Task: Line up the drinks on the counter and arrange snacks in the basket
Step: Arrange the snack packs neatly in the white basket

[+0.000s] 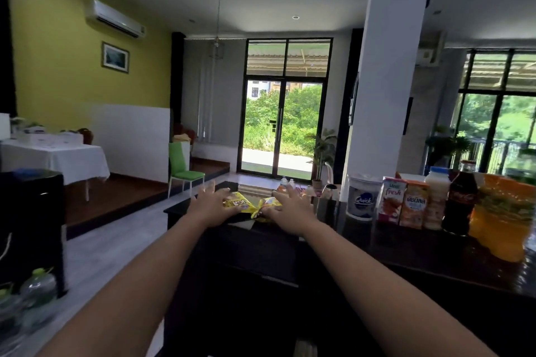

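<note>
Both my arms reach forward over the dark counter (406, 252). My left hand (210, 206) lies with fingers spread on a yellow snack packet (239, 202). My right hand (290, 210), fingers also spread, rests on a second yellow packet (268, 206) beside the first. Whether either hand grips its packet I cannot tell. At the right a row of drinks stands upright: a white Quick tub (362, 200), a red-and-white carton (390, 200), an orange carton (414, 203), a white bottle (436, 197), a dark cola bottle (461, 200). No basket is in view.
A large orange snack bag (504, 217) stands at the counter's right end. Small bottles and a dark kettle (329, 191) sit behind my right hand. A black cabinet (32, 226) and water bottles (37, 287) are at the left; a green chair (182, 168) stands beyond.
</note>
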